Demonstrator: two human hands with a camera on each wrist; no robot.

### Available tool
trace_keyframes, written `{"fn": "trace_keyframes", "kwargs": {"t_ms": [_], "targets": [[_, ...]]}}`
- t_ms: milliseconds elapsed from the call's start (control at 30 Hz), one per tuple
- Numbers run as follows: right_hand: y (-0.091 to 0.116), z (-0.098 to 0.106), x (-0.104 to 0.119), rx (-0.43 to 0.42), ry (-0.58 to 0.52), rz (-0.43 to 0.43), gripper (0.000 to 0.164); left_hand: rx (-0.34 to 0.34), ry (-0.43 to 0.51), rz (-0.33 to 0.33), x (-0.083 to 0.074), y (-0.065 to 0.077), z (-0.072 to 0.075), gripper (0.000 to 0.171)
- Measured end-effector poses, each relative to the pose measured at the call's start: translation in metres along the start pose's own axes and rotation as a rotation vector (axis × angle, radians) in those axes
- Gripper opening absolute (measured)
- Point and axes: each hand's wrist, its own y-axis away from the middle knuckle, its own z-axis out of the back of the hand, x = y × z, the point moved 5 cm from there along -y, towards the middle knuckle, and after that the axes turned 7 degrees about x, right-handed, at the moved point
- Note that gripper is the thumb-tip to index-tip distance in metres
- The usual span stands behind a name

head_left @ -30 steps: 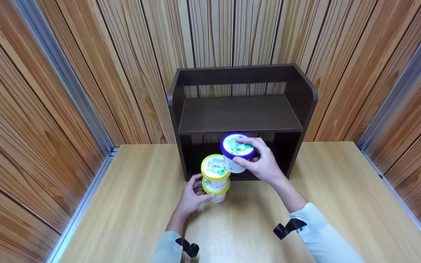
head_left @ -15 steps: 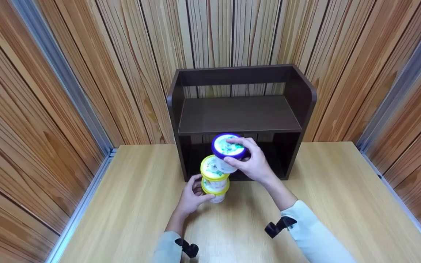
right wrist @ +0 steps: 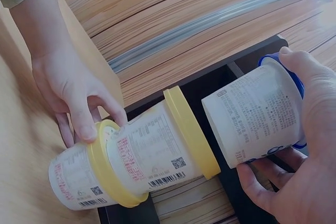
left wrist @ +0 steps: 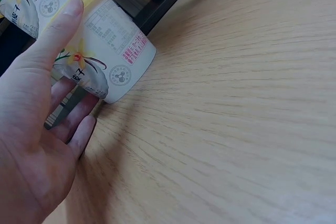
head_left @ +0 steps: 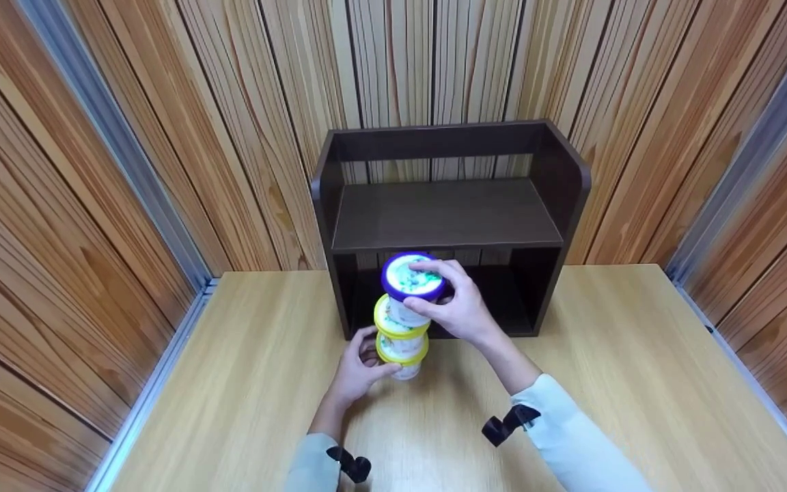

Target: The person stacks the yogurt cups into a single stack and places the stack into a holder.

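In the head view, two white paper tubs with yellow lids stand stacked on the table in front of the shelf. My left hand [head_left: 356, 369] holds the lower tub [left wrist: 113, 51], thumb at its lid rim and fingers round the far side. On it sits the upper yellow-lidded tub [right wrist: 152, 153]. My right hand [head_left: 462, 307] grips a third white tub with a purple-blue lid [head_left: 404, 277] by its sides, one finger lying over the lid. This tub [right wrist: 254, 114] is just above the upper yellow lid, with a narrow gap between them in the right wrist view.
A dark brown two-tier shelf [head_left: 448, 212] stands right behind the stack, against the wood-panelled wall [head_left: 397, 68]. The light wooden table [head_left: 250, 410] spreads to both sides. Black wrist mounts [head_left: 503, 427] stick out from the sleeves.
My right hand has carried the purple-blue-lidded tub leftward until it is over the yellow-lidded stack. The left hand and the stack have stayed in place.
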Motion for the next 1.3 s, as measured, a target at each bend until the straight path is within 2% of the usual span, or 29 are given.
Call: {"fn": "trace_keyframes", "kwargs": {"t_ms": [467, 967, 1300], "targets": [[0.0, -0.015, -0.004, 0.037, -0.01, -0.036, 0.056, -0.004, 0.0, -0.008, 0.0, 0.0, -0.001, 0.081], [0.0, -0.016, -0.009, 0.057, 0.007, -0.062, 0.061, -0.011, -0.001, 0.007, 0.0, 0.001, 0.0, 0.08], [0.002, -0.015, -0.008, 0.069, -0.001, -0.072, 0.079, -0.001, -0.011, 0.0, -0.001, 0.001, -0.001, 0.08]]}}
